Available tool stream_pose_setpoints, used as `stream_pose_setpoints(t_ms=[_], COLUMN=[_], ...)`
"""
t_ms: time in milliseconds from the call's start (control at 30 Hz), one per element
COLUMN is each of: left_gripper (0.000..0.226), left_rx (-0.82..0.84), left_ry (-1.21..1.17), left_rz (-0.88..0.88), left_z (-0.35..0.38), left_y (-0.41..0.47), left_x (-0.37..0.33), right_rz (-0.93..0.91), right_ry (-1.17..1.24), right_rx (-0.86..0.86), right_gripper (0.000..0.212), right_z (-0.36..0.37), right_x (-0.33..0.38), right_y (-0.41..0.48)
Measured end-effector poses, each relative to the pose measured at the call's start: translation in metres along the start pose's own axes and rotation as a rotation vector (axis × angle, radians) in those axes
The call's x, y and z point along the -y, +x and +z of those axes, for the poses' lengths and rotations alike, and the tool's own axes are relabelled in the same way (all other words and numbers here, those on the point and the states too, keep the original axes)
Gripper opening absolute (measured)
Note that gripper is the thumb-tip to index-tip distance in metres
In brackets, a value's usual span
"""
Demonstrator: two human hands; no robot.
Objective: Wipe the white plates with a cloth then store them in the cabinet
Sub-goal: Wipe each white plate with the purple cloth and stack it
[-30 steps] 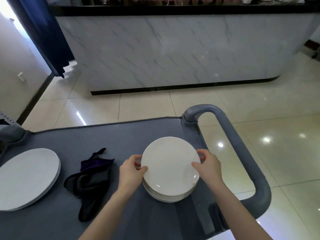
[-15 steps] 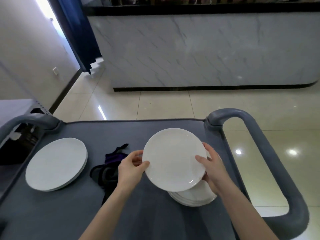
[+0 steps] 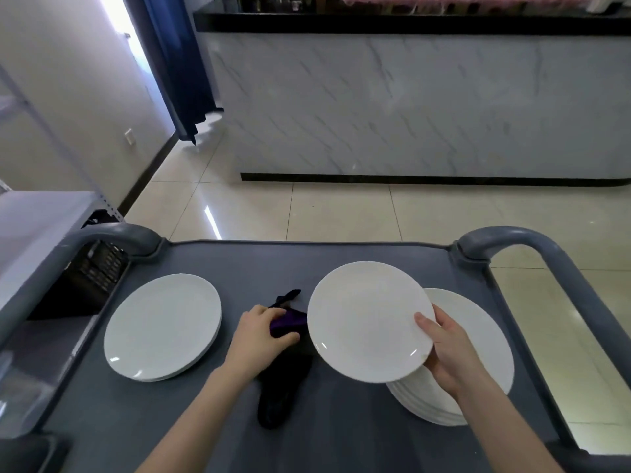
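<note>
— Hands first: how are they placed?

— Both are reached forward over the grey cart surface [image 3: 341,445], forearms bare. The left hand [image 3: 259,339] is laid palm-down on the dark cloth [image 3: 280,397], with the fingers curled over its purple fold and the thumb closed against it, so the cloth is gripped. The right hand [image 3: 447,349] is clamped on the right rim of a single white plate [image 3: 365,319]: the thumb is pressed on the upper face, and the other fingers are hidden underneath.

— Where is that plate held?

— It is lifted off the surface and tilted a little toward the camera. Its right edge is seen overlapping the right stack [image 3: 478,312] of white plates, which is set near the cart's right side. Whether the plate is touching that stack cannot be told.

— And the cloth?

— It is lain crumpled between the lifted plate and the left stack [image 3: 162,327], its dark tail trailing toward the near edge. The left stack is set flat, well apart from the right one.

— What else can be made out?

— Rounded grey cart handles [image 3: 546,247] are seen at both far corners. Beyond them, glossy pale floor tiles [image 3: 341,213], a marble-patterned counter front [image 3: 409,107] under a black top, and a blue curtain [image 3: 177,63] by a bright doorway.
</note>
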State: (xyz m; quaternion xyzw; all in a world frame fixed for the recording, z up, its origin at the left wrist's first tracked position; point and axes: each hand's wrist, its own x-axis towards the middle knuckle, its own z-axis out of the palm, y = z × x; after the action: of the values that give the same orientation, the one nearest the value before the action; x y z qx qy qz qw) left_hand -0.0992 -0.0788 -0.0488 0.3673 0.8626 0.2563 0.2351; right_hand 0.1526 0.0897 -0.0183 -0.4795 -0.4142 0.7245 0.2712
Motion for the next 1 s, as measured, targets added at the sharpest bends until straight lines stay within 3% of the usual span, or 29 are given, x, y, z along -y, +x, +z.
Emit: stream_pose_setpoints(t_ms=[133,267,367,500,600,667,733,900,1000], left_gripper=[0.009,0.019,0.012,0.011,0.011,0.006,0.033,0.04,0.054], left_rx=[0.057,-0.064,-0.169,-0.228,-0.008,0.203,0.302,0.044,0.161], left_ry=[0.062,-0.219,-0.372,-0.467,-0.364,-0.152,0.124,0.074,0.255], left_rz=[0.03,-0.029,-0.017,0.213,0.494,0.613,0.693,0.678,0.672], left_z=[0.004,-0.007,-0.021,-0.044,-0.045,-0.03,-0.012,-0.012,-0.004], left_y=[0.013,0.012,0.003,-0.015,-0.033,-0.044,-0.051,-0.047,-0.049], left_x=[0.011,0.012,0.002,-0.033,-0.066,-0.078,-0.077,-0.066,-0.066], right_rz=[0.012,0.002,-0.012,-0.056,-0.085,-0.104,-0.124,-0.135,-0.134], right_ry=[-0.031,-0.045,-0.049,-0.084,-0.071,-0.03,0.007,0.049,0.1], right_rx=[-0.028,-0.042,-0.045,-0.017,0.001,0.014,-0.004,-0.016,-0.009], right_gripper=[0.023,0.023,0.025,0.023,0.021,0.019,0.017,0.019,0.02], right_z=[0.01,0.017,0.023,0.038,0.052,0.059,0.062,0.057,0.058], right_x=[-0.004,-0.009,-0.011,-0.01,-0.01,-0.009,-0.006,-0.001,-0.001], right_y=[-0.003,-0.006,-0.009,-0.015,-0.021,-0.025,-0.028,-0.031,-0.034])
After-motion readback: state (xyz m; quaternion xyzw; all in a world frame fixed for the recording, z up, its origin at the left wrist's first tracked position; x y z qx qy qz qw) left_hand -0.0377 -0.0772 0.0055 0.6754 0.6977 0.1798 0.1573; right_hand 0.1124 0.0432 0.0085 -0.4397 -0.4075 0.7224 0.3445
